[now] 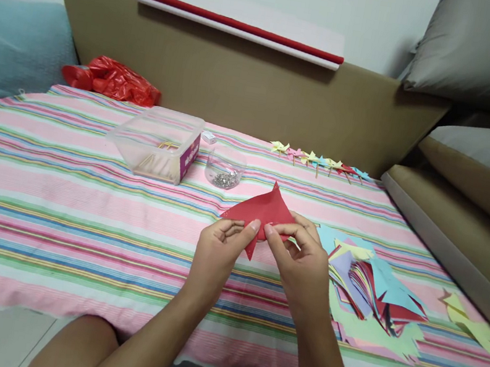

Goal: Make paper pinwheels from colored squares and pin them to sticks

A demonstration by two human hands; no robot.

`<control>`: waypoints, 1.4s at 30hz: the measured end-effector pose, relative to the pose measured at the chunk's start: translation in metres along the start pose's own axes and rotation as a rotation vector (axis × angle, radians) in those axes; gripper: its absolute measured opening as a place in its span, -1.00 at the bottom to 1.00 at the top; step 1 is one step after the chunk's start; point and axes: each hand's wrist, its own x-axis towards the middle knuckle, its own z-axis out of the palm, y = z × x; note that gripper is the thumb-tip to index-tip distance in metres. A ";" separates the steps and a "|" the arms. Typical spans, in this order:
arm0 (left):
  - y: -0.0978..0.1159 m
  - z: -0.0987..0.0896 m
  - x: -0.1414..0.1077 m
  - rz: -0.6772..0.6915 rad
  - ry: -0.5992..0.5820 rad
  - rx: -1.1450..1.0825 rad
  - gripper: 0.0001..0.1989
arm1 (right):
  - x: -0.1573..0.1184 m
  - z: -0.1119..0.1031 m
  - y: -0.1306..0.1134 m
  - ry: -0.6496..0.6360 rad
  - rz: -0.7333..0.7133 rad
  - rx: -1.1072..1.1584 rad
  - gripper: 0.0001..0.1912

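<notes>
Between my two hands is a red paper piece [256, 206] with pointed corners and small holes near its tips, held above the striped cloth. My left hand [227, 240] pinches its near left part, thumb on top. With thumb and fingers, my right hand [303, 246] grips the right side, its thumb tip close to the left one. One corner points up and away, and another hangs down between the thumbs. The underside of the paper and the fingertips beneath it are hidden.
Beyond my hands stand a clear round container [225, 169] of small metal pieces and a clear plastic box [157, 144] with sticks. Paper pinwheels [319, 160] lie in a row at the back. Cut coloured papers [373, 286] are piled at right. A red plastic bag [114, 81] lies back left.
</notes>
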 end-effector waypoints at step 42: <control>0.004 -0.003 -0.001 0.079 -0.034 0.166 -0.69 | -0.002 0.007 -0.003 0.139 0.075 0.121 -0.71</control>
